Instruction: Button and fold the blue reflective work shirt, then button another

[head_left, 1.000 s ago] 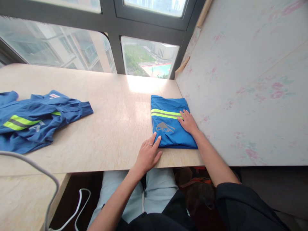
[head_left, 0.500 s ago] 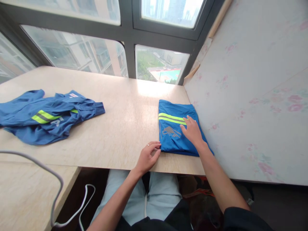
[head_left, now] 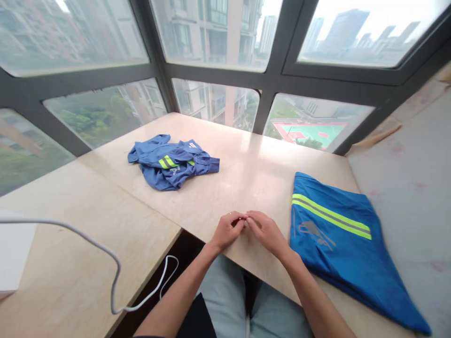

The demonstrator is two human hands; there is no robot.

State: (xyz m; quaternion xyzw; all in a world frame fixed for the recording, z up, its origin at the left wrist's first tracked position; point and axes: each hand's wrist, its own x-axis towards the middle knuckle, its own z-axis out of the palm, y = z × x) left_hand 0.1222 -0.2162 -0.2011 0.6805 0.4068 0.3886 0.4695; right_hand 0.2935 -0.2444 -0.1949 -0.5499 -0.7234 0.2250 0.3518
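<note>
My left hand (head_left: 228, 231) and my right hand (head_left: 267, 232) meet over the front edge of the tabletop, fingertips touching. Their fingers are loosely curved, thumbs a little apart, and I see nothing held in them. To the right lies a folded blue garment (head_left: 338, 256) with yellow-green and grey stripes and a grey printed mark; neither hand touches it. Further back on the left, a crumpled blue work shirt (head_left: 158, 159) with similar stripes and pale lettering lies apart from both hands.
The pale tabletop (head_left: 243, 188) runs back to grey-framed windows (head_left: 268, 80). A second pale surface (head_left: 88, 244) adjoins on the left, crossed by a looping white cable (head_left: 114, 263), with a white object (head_left: 16, 253) at its edge. A flower-patterned wall (head_left: 416, 188) bounds the right.
My right hand has left the folded garment and come over to my left hand, which has also moved off its edge. The view has turned left.
</note>
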